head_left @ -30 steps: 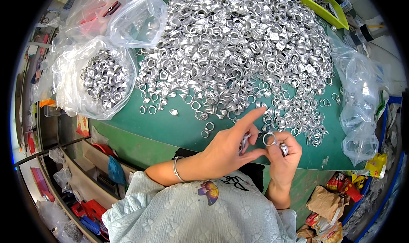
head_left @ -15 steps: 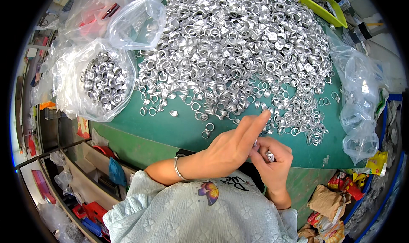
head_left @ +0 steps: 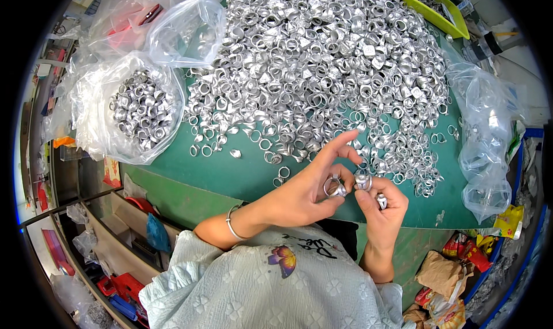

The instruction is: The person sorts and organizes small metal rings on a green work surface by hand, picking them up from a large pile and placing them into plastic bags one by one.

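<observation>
My left hand (head_left: pixel 304 196) pinches a silver-coloured metal ring (head_left: pixel 341 190) between thumb and fingers, while its index finger points up and away. Close beside it, my right hand (head_left: pixel 387 215) grips a wide silver ring (head_left: pixel 363 182) at its thumb and fingertips. A second ring (head_left: pixel 381 201) is tucked in the curled fingers of that hand; whether it is worn or held, I cannot tell. Just beyond both hands spreads a large pile of silver rings (head_left: pixel 322 58) on the green tabletop (head_left: pixel 190 176). One loose ring pair (head_left: pixel 282 174) lies left of my left hand.
A clear plastic bag (head_left: pixel 92 121) of rings stands open on the left, with more plastic bags (head_left: pixel 184 32) behind it. Another clear bag (head_left: pixel 487 150) lies at the right edge. A yellow-green tray (head_left: pixel 440 15) sits far right. Shelves and drawers (head_left: pixel 124 231) flank me on the left.
My left hand has turned and lowered, bringing its ring into view. My right hand has opened out slightly to the right, and the wide ring at its fingertips now shows.
</observation>
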A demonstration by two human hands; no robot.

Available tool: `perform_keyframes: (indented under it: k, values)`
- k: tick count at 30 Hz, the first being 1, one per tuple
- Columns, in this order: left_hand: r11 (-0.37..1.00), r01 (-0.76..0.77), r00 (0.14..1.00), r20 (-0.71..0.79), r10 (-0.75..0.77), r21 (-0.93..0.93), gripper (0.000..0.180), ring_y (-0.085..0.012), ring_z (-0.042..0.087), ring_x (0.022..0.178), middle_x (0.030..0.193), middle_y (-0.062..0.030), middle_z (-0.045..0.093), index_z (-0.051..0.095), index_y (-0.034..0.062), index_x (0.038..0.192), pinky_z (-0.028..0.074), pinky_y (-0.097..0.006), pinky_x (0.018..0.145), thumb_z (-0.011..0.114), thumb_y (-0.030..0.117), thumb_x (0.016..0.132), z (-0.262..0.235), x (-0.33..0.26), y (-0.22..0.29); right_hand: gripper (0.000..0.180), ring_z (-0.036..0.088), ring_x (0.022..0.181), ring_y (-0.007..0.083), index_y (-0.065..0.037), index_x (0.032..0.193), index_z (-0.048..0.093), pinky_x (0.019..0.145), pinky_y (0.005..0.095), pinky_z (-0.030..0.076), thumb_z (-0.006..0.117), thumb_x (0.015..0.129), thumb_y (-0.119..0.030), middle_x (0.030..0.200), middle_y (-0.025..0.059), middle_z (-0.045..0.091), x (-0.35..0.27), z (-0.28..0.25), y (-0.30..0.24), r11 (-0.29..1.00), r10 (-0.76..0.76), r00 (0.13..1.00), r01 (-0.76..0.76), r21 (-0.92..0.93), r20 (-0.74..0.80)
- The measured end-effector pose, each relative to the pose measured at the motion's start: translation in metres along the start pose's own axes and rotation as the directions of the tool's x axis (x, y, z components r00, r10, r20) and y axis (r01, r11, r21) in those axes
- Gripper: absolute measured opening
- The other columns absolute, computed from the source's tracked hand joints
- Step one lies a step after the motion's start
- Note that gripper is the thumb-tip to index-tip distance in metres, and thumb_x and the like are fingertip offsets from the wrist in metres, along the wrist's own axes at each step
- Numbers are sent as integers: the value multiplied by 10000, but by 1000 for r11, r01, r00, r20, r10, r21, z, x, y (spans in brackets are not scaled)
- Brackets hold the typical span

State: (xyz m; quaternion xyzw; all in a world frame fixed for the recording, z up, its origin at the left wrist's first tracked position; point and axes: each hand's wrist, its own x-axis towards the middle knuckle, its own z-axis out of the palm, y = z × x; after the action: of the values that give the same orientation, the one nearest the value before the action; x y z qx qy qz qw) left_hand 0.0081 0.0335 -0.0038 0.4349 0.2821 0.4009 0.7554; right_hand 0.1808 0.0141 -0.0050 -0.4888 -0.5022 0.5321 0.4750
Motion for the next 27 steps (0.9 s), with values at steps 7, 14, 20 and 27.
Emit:
perform_keyframes:
  k: [7, 14, 20, 27]
  values:
    - [972, -210, 976, -73, 203, -105, 762, -243, 453, 1170, 1349, -183, 351, 128, 99, 1448, 349, -426, 1029, 417, -144, 787, 6, 1, -9, 50, 348, 546, -14, -2, 839, 617, 497, 167, 254, 652, 806, 14, 615, -81, 469, -8, 5, 3, 907, 189, 972, -117, 405, -141]
    - [928, -358, 926, -91, 368, 104, 640, -304, 431, 1233, 1376, -217, 339, 189, 68, 1409, 314, -469, 1065, 349, -139, 825, 15, -1, -11, 87, 336, 518, -16, -3, 850, 615, 469, 168, 243, 660, 787, 37, 597, -77, 474, -15, 13, 7, 994, 69, 990, -59, 87, -121]
    - [842, -498, 863, 25, 505, 207, 704, -367, 353, 1300, 1364, -265, 321, 183, 75, 1405, 268, -499, 1078, 285, -206, 768, 15, -1, -15, 119, 343, 497, 3, 1, 852, 619, 453, 185, 252, 675, 759, 50, 548, -61, 447, -14, 20, 5, 992, -69, 991, 56, -113, -115]
    - [722, -649, 761, 172, 626, 239, 769, -463, 336, 1284, 1367, -320, 285, 153, 109, 1418, 295, -538, 1041, 272, -192, 720, 11, -3, -24, 162, 383, 486, 29, 10, 869, 627, 444, 198, 292, 680, 727, 68, 556, -25, 486, -16, 20, 5, 928, -302, 948, 268, -258, -100]
